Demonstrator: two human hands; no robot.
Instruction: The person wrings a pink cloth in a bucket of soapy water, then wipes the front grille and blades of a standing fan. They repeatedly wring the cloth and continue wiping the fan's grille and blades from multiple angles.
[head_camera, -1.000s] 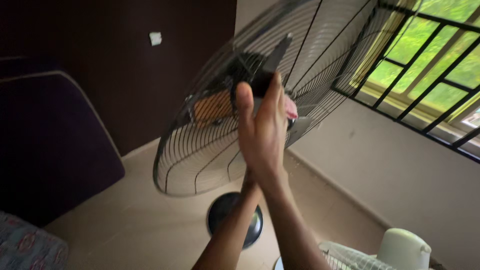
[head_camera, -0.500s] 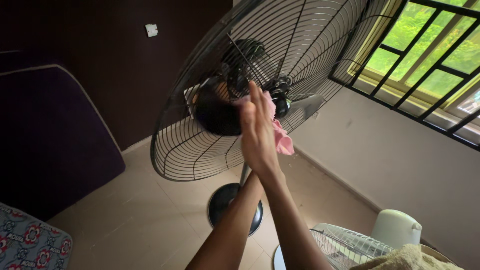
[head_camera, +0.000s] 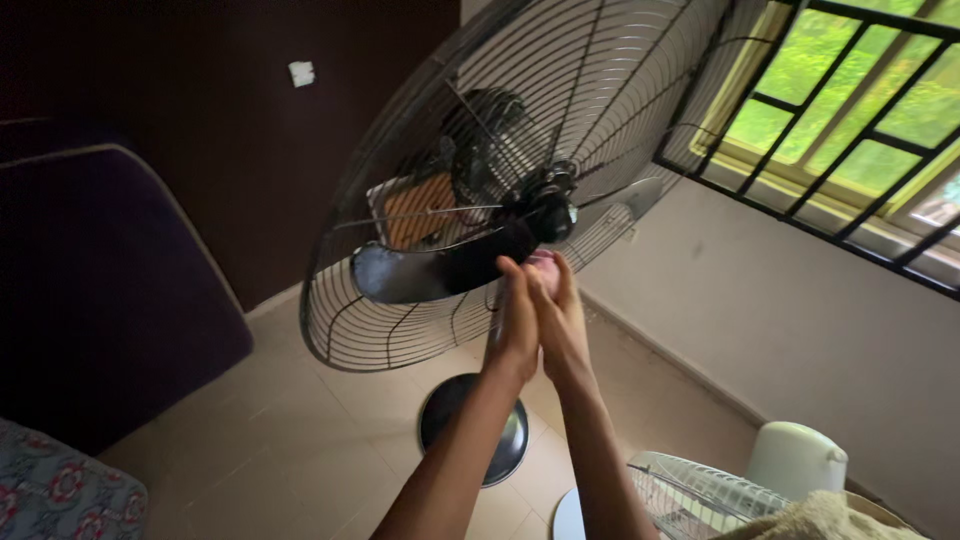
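Head view: both hands are raised together below the hub of a black standing fan (head_camera: 545, 205), whose open cage tilts up toward the left. The left hand (head_camera: 515, 325) and right hand (head_camera: 560, 320) press side by side, fingers (head_camera: 512, 285) pinching the root of a dark blade (head_camera: 430, 270) and a pink cloth (head_camera: 545, 262). The blade's long axis runs left and slightly down from the hub. The round base (head_camera: 470, 430) stands on the tiled floor (head_camera: 280, 450).

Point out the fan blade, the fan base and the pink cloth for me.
fan blade (head_camera: 420, 272): head view, on the blade's broad dark face.
fan base (head_camera: 445, 410): head view, on the round disc's left part.
pink cloth (head_camera: 541, 260): head view, on the bit showing above the fingertips.
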